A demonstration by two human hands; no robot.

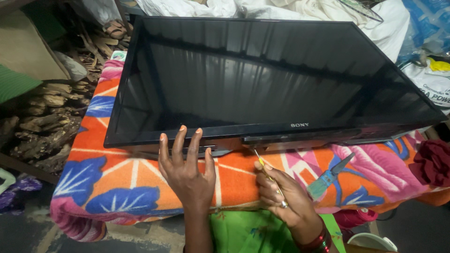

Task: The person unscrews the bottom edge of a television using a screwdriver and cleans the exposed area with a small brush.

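Observation:
A large black flat-screen television (262,79) lies face up on a table covered with an orange, blue and pink flowered cloth (117,182). My left hand (187,171) rests with fingers spread, its fingertips touching the television's lower bezel near the left. My right hand (281,194) grips a thin yellow-handled screwdriver (268,174), whose tip points up at the bottom edge of the television near the middle. A small teal-handled brush (328,178) lies on the cloth just right of my right hand.
Stacked firewood (51,117) fills the space left of the table. White cloth bundles (300,9) and plastic sacks (431,79) sit behind and to the right. A dark red cloth (433,161) lies at the right edge. Green fabric (253,232) is below my hands.

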